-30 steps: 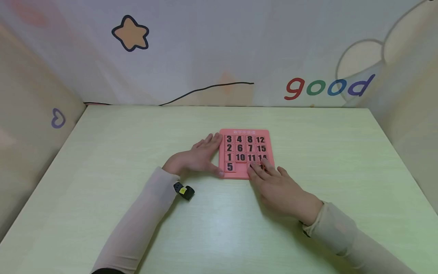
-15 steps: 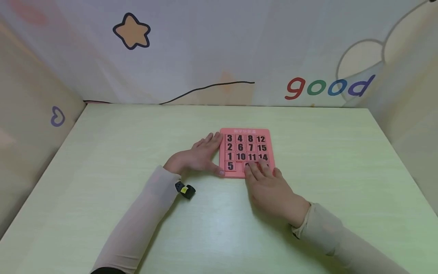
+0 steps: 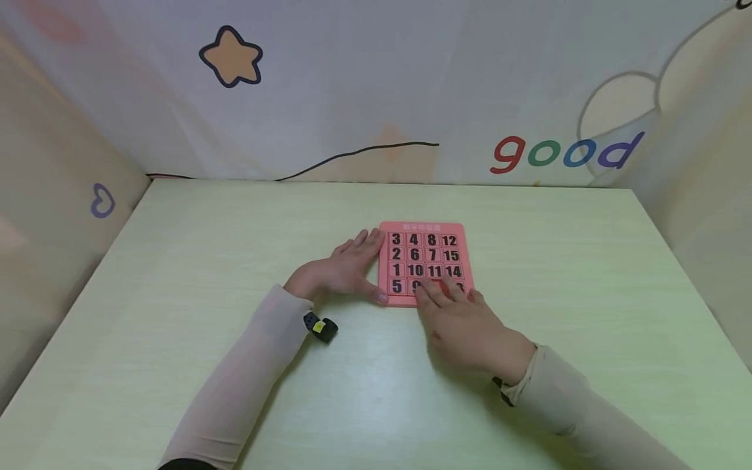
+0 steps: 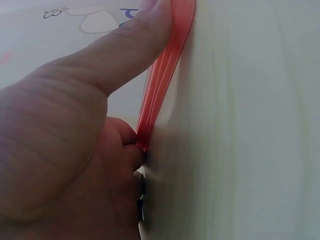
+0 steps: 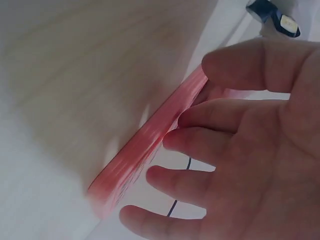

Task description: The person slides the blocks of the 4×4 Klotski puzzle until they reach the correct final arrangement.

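Note:
A pink number slide puzzle (image 3: 427,227) lies flat on the table, with several rows of numbered tiles. My left hand (image 3: 337,269) rests along its left edge, thumb at the near corner and fingers spread towards the far one. In the left wrist view, the thumb (image 4: 115,55) touches the puzzle's pink side (image 4: 162,75). My right hand (image 3: 470,329) reaches over the near edge, its fingertips on the bottom row. Tile 9 (image 3: 414,286) sits beside tile 5 (image 3: 397,286), partly covered by a finger. A red gap shows to the right of 9; the last tile there is mostly hidden.
The pale table (image 3: 223,248) surrounds the puzzle. A printed back wall (image 3: 352,85) stands behind it, with side walls left and right. A black band with a yellow mark (image 3: 320,327) is on the left wrist.
Tile 9 has slid left beneath my right fingertips to stand beside tile 5, and the gap has shifted right. My right hand has moved slightly left; the left hand stays at the puzzle's edge.

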`<state>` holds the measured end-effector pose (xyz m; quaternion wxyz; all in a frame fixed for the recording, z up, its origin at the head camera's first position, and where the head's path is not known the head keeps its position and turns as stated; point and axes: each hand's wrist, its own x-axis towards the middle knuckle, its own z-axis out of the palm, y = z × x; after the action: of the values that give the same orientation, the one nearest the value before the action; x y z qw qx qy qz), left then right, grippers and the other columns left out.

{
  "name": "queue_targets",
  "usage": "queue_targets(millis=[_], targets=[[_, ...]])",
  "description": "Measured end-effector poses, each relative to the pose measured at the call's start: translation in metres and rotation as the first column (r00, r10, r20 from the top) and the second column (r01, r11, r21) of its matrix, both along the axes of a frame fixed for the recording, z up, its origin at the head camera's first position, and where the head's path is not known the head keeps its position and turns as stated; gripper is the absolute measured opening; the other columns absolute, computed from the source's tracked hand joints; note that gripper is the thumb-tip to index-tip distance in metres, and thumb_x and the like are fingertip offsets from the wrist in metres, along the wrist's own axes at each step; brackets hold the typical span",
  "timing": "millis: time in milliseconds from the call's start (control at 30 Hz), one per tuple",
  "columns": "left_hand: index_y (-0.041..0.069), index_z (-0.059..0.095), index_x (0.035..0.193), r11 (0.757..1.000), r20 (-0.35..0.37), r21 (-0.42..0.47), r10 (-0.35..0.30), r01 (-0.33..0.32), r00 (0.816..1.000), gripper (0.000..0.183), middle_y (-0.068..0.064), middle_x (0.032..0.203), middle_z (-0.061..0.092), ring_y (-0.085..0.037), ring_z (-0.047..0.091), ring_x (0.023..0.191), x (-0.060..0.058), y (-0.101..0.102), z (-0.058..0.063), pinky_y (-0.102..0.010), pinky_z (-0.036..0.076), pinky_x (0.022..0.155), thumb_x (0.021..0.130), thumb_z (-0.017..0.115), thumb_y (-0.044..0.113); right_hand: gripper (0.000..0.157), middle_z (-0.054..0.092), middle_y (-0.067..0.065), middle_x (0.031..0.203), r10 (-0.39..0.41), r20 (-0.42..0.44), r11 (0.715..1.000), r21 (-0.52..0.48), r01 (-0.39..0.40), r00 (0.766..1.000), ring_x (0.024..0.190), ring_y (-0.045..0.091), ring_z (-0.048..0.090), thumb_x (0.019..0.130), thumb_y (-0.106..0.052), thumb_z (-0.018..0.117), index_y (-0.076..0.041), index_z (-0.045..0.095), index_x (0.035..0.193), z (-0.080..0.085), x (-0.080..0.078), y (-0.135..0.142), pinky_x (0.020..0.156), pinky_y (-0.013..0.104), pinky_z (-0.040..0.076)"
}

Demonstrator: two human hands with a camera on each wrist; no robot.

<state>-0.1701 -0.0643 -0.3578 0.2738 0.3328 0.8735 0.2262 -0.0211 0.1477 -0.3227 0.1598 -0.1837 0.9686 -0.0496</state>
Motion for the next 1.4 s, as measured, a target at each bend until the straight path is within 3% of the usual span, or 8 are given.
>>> queue_targets(millis=[200, 567, 700, 933, 1067, 1267, 1400], targets=[[0.010, -0.010, 0.161, 1.000, -0.011, -0.019, -0.007, 0.006, 1.000, 0.125, -0.004, 0.166, -0.016, -0.018, -0.021, 0.150, 0.000, 0.002, 0.001, -0.038, -0.010, 0.120, 0.083, 0.079, 0.052, 0.061, 0.017, 0.026, 0.163, -0.050, 0.022, 0.998, -0.023, 0.051, 0.998, 0.149, 0.047, 0.014, 0.102, -0.016, 0.045, 0.003, 0.028, 0.157, -0.001, 0.007, 0.016, 0.108, 0.075, 0.024], [0.011, -0.009, 0.161, 1.000, -0.005, -0.014, -0.003, 0.003, 1.000, 0.125, -0.003, 0.166, -0.016, -0.018, -0.021, 0.150, 0.001, 0.004, 0.000, -0.038, -0.010, 0.120, 0.083, 0.079, 0.054, 0.072, 0.014, 0.038, 0.158, -0.048, 0.022, 0.998, -0.043, 0.049, 0.999, 0.146, 0.054, 0.013, 0.100, -0.015, 0.058, -0.002, 0.021, 0.160, -0.003, 0.009, 0.017, 0.106, 0.076, 0.026], [0.011, -0.009, 0.161, 1.000, -0.011, -0.012, -0.001, 0.001, 1.000, 0.127, -0.003, 0.167, -0.015, -0.018, -0.021, 0.150, 0.001, 0.006, 0.000, -0.038, -0.010, 0.120, 0.082, 0.079, 0.054, 0.077, 0.015, 0.037, 0.158, -0.047, 0.016, 0.998, -0.046, 0.048, 0.999, 0.146, 0.053, 0.013, 0.099, -0.015, 0.061, -0.004, 0.017, 0.162, -0.003, 0.007, 0.014, 0.105, 0.076, 0.026], [0.011, -0.008, 0.162, 1.000, -0.012, -0.011, 0.002, -0.003, 1.000, 0.124, -0.003, 0.167, -0.015, -0.018, -0.020, 0.150, 0.001, 0.004, -0.001, -0.038, -0.009, 0.121, 0.083, 0.078, 0.054, 0.067, 0.008, 0.033, 0.161, -0.075, 0.069, 0.995, -0.061, 0.079, 0.995, 0.149, 0.049, 0.004, 0.105, -0.019, 0.043, -0.012, 0.011, 0.164, -0.010, 0.002, -0.007, 0.112, 0.073, 0.016], [0.012, -0.008, 0.162, 1.000, -0.016, -0.011, 0.008, -0.008, 1.000, 0.124, -0.002, 0.167, -0.015, -0.018, -0.020, 0.150, 0.002, 0.003, -0.001, -0.039, -0.009, 0.121, 0.083, 0.078, 0.053, 0.070, 0.010, 0.034, 0.161, -0.049, 0.079, 0.996, -0.068, 0.055, 0.996, 0.148, 0.050, 0.006, 0.103, -0.019, 0.045, -0.012, 0.011, 0.164, -0.009, 0.001, -0.011, 0.113, 0.070, 0.017], [0.011, -0.009, 0.161, 1.000, -0.024, -0.018, 0.001, -0.002, 1.000, 0.124, -0.004, 0.167, -0.015, -0.021, -0.020, 0.151, 0.001, 0.004, 0.000, -0.042, -0.007, 0.121, 0.083, 0.078, 0.055, 0.072, 0.010, 0.027, 0.164, -0.002, 0.117, 0.996, -0.093, 0.013, 0.993, 0.150, 0.045, 0.007, 0.103, -0.020, 0.051, -0.010, 0.014, 0.163, 0.001, -0.006, 0.005, 0.112, 0.072, 0.016], [0.010, -0.008, 0.161, 1.000, -0.022, -0.020, -0.004, 0.004, 1.000, 0.126, -0.005, 0.167, -0.014, -0.022, -0.019, 0.151, 0.000, 0.006, -0.001, -0.042, -0.006, 0.121, 0.082, 0.079, 0.054, 0.069, 0.012, 0.026, 0.164, -0.014, 0.103, 0.996, -0.082, 0.022, 0.995, 0.151, 0.043, 0.008, 0.103, -0.022, 0.052, -0.009, 0.019, 0.162, 0.005, -0.014, 0.019, 0.111, 0.073, 0.017]])
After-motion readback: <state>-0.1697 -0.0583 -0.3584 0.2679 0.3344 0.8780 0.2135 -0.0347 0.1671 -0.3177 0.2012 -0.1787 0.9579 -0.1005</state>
